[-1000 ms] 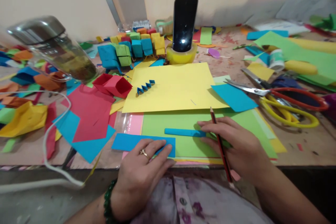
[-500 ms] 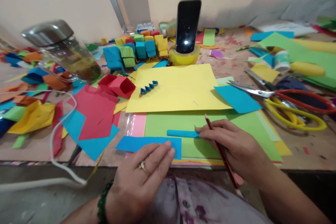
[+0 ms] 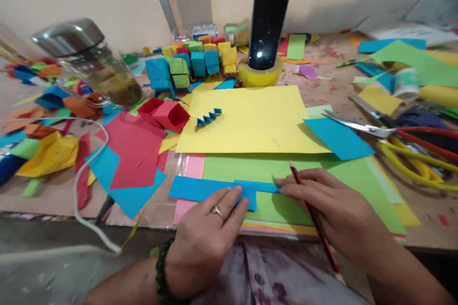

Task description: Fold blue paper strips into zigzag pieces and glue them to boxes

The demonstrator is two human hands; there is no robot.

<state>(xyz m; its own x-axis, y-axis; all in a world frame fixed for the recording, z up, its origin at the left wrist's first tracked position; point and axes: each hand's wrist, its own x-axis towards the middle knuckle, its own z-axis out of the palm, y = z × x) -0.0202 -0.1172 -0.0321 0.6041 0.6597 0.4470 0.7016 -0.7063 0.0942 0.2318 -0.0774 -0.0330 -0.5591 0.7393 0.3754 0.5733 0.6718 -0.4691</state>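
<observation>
My left hand lies flat, its fingers pressing on a wide blue paper strip near the table's front edge. The fingertips also reach the left end of a narrow blue paper strip, which overlaps the wide one. My right hand is closed, pinching the right end of the narrow strip between thumb and fingers. A dark red pencil is held slanted in the same hand, its point upward. Both strips rest over a green paper sheet. Beyond them, a folded blue zigzag strip sits on a yellow sheet.
Red-handled scissors and yellow-handled scissors lie at the right. A phone stands in a yellow holder. At the left are a glass bottle, a white cable and paper scraps. Folded paper blocks line the back.
My left hand and the wide strip have moved up toward the narrow strip, and the two strips now overlap. My right hand keeps the pencil and narrow strip. The view has shifted slightly.
</observation>
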